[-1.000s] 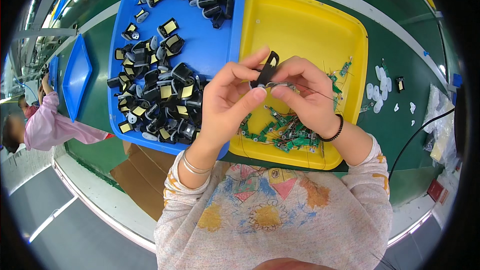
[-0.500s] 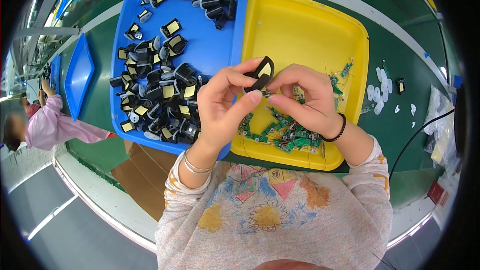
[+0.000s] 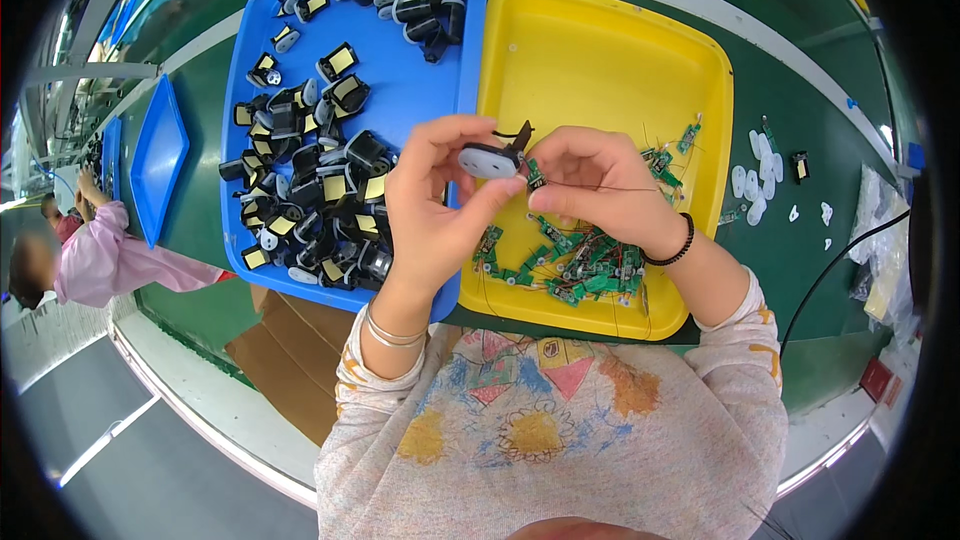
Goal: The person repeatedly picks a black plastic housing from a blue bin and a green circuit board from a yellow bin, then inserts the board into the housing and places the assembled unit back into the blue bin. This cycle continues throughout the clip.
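My left hand (image 3: 432, 202) grips a small black plastic housing (image 3: 487, 162) by its edges, its grey oval face with holes tilted up toward me. Close beside it, my right hand (image 3: 607, 185) pinches a small green circuit board (image 3: 535, 174) with thin dark wires trailing to the right. The board's edge is right by the housing; whether they touch I cannot tell. Both hands are above the yellow tray (image 3: 600, 15), where several more green boards (image 3: 600, 265) lie in a wired heap. To the left, the blue tray (image 3: 420, 90) holds many similar black housings (image 3: 340, 185).
White oval pads (image 3: 752, 180) and a lone black housing (image 3: 800, 166) lie on the green table right of the yellow tray. Farther right are clear plastic bags (image 3: 872, 240) and a black cable (image 3: 840, 265). At far left, a pink-sleeved person (image 3: 100, 245) sits beyond another blue tray (image 3: 160, 160).
My left hand has turned the housing, so its grey face shows instead of the yellow pad. The green board in my right hand is now more visible beside it.
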Tool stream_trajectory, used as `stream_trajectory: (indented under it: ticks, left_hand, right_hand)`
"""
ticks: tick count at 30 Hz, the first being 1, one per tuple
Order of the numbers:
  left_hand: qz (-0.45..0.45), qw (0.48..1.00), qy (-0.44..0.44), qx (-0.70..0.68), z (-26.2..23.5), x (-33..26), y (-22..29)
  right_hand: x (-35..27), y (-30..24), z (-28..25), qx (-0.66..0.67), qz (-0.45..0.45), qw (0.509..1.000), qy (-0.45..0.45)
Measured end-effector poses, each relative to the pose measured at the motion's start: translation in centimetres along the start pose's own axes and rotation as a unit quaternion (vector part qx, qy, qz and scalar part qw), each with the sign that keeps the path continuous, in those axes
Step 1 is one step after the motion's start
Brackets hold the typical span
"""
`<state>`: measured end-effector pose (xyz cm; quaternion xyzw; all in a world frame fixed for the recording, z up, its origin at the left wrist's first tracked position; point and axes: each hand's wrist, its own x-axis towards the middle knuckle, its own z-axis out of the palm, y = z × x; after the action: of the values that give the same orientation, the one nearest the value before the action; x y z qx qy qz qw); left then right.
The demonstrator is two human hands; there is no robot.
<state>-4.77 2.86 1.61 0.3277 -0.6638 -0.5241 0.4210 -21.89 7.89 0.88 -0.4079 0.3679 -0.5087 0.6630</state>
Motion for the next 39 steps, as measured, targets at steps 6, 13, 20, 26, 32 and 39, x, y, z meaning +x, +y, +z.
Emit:
stream_trajectory:
  ticks: [6, 13, 20, 26, 32, 39]
  left_hand:
    - [-0.042, 0.998, 0.018, -0.053, -0.5, 0.2, 0.2]
    - [-0.149, 0.963, -0.064, -0.214, 0.0, 0.3, 0.6]
    - [-0.164, 0.964, -0.065, -0.197, 0.2, 0.3, 0.8]
    - [-0.176, 0.964, -0.053, -0.194, 0.3, 0.3, 1.1]
    - [-0.152, 0.970, -0.066, -0.180, 0.4, 0.3, 0.8]
    - [-0.106, 0.987, -0.092, -0.078, 0.1, 0.0, -0.1]
  right_hand:
    - [0.1, -0.5, -0.1, 0.006, 0.005, 1.000, 0.017]
    - [-0.1, -0.4, 0.0, 0.060, 0.006, 0.997, 0.042]
    - [-0.1, -0.4, 0.2, 0.059, -0.032, 0.997, 0.050]
    - [0.0, -0.3, 0.0, 0.023, -0.046, 0.998, 0.029]
    - [0.1, -0.3, 0.0, 0.020, -0.056, 0.998, 0.018]
    - [0.1, -0.4, -0.1, 0.000, -0.015, 1.000, 0.013]
